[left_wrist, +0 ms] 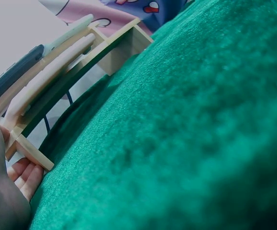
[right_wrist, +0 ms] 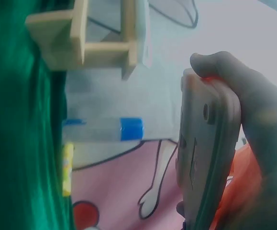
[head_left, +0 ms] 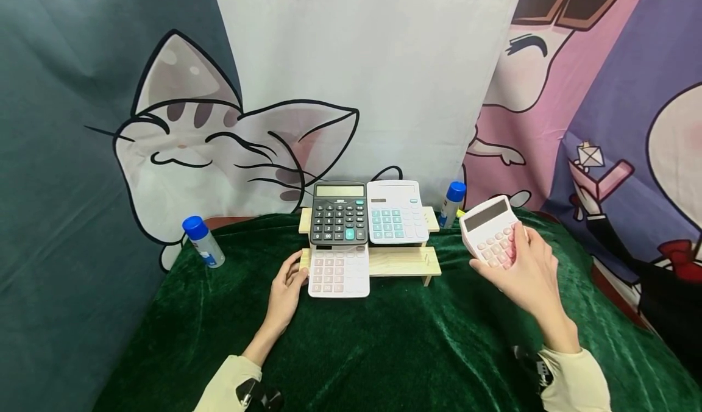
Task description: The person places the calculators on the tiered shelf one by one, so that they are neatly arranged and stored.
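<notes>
My right hand point(head_left: 529, 272) grips a pink calculator point(head_left: 487, 220) by its edge, raised to the right of a two-tier wooden stand point(head_left: 403, 261). In the right wrist view that calculator point(right_wrist: 200, 143) appears side-on, with the thumb on one edge. My left hand point(head_left: 286, 289) holds the left end of the stand, and the left wrist view shows its fingers point(left_wrist: 30, 179) curled around a wooden leg point(left_wrist: 34, 152). On the upper tier lie a black calculator point(head_left: 339, 214) and a white calculator with blue keys point(head_left: 396, 211). A white calculator with pink keys point(head_left: 339, 272) leans on the lower tier's left side.
A blue-capped bottle point(head_left: 204, 241) stands at the left, and another blue-capped bottle point(head_left: 452, 205) is behind the stand's right end. A small yellow object point(right_wrist: 67, 168) lies near that bottle. Green velvet cloth point(head_left: 373, 351) covers the table; a printed curtain point(head_left: 373, 64) hangs behind.
</notes>
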Tool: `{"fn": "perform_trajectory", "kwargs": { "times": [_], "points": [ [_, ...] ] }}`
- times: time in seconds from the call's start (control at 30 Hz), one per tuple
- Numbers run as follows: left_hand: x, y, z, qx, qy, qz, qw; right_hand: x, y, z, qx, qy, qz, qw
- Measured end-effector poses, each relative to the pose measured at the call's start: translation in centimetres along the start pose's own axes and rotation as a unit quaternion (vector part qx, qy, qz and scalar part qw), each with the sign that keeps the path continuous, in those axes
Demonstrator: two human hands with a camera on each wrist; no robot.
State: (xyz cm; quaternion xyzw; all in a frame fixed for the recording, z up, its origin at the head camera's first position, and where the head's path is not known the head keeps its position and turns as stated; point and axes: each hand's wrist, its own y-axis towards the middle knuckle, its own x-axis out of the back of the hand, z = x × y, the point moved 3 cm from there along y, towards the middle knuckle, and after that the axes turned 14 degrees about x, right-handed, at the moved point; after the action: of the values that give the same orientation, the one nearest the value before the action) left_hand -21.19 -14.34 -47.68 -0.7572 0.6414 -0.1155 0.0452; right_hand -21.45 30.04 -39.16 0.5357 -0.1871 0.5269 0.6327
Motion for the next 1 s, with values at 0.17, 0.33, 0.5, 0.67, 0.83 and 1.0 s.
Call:
{"fn": "perform_trajectory", "kwargs": {
  "times": [0.17,0.33,0.5,0.67,0.83,1.0],
  "points": [
    [0.0,0.0,0.0,-0.002,0.002,-0.001,1.0000,-0.1,0.0,1.8,0.032,-0.005,-0.004,0.9995],
    [0.0,0.0,0.1,-0.001,0.007,-0.001,1.0000,-0.5,-0.2,3.5,0.068,0.006,0.004,0.9977],
    [0.0,0.0,0.1,-0.002,0.007,-0.001,1.0000,-1.1,-0.3,5.0,0.106,0.020,0.014,0.9940],
    [0.0,0.0,0.1,0.000,0.006,-0.004,1.0000,-1.9,-0.7,5.9,0.144,0.029,0.051,0.9879],
    [0.0,-0.1,0.0,-0.001,0.005,-0.001,1.0000,-2.3,-1.1,7.1,0.188,0.039,0.096,0.9766],
    [0.0,-0.1,0.0,-0.001,0.002,0.000,1.0000,-2.5,-1.8,8.5,0.223,0.057,0.140,0.9631]
  ]
}}
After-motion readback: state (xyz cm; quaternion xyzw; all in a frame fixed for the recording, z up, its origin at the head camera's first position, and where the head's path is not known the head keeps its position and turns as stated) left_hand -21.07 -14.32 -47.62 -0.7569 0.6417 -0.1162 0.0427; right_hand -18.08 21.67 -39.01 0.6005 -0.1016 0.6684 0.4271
